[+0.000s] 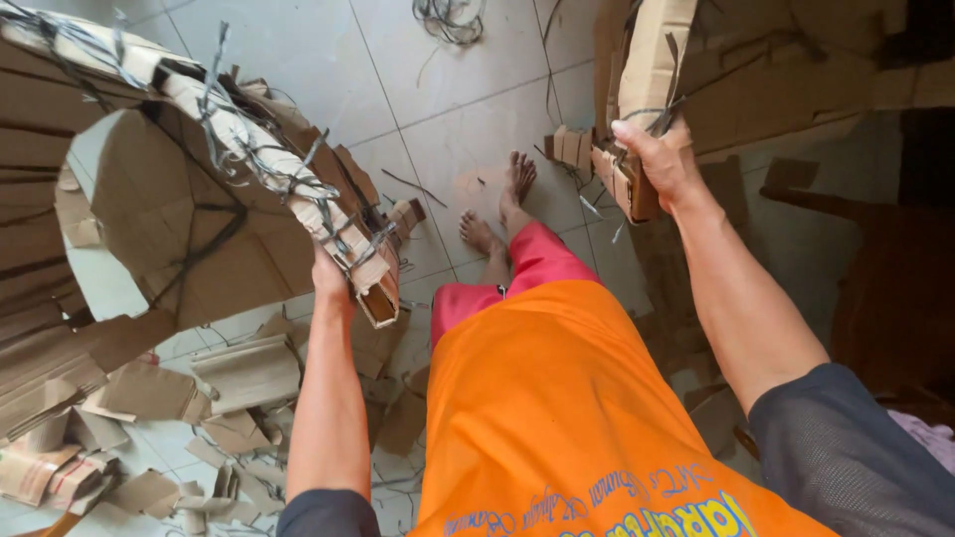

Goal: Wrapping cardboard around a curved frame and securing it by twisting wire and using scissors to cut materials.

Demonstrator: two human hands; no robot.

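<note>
Item one: my left hand [331,273], raised at the left of centre, fingers closed around the lower end of a long curved cardboard bundle [239,139]. The bundle is bound with grey string [298,184] wrapped many times over; it arcs up and away to the upper left corner, and its cut end hangs just beside my wrist, showing the layered edges.

Item two: my right hand [657,159], raised at the upper right, fingers closed on a second cardboard bundle [647,70], likewise tied with grey string. This bundle stands nearly upright and runs out of view at the top edge. The two bundles are well apart, one on each side of me.

Item three: pale tiled floor [438,109], with my bare feet [502,204] between the two hands.

Item four: loose cardboard scraps [239,373], scattered on the floor at lower left, below the left-hand bundle.

Item five: flattened cardboard sheets [776,99], lying at upper right behind the right-hand bundle.

Item six: a tangle of string [450,18] on the tiles at the top edge.

Item seven: my orange shirt [557,418] and red trousers [537,261], lower centre.
</note>
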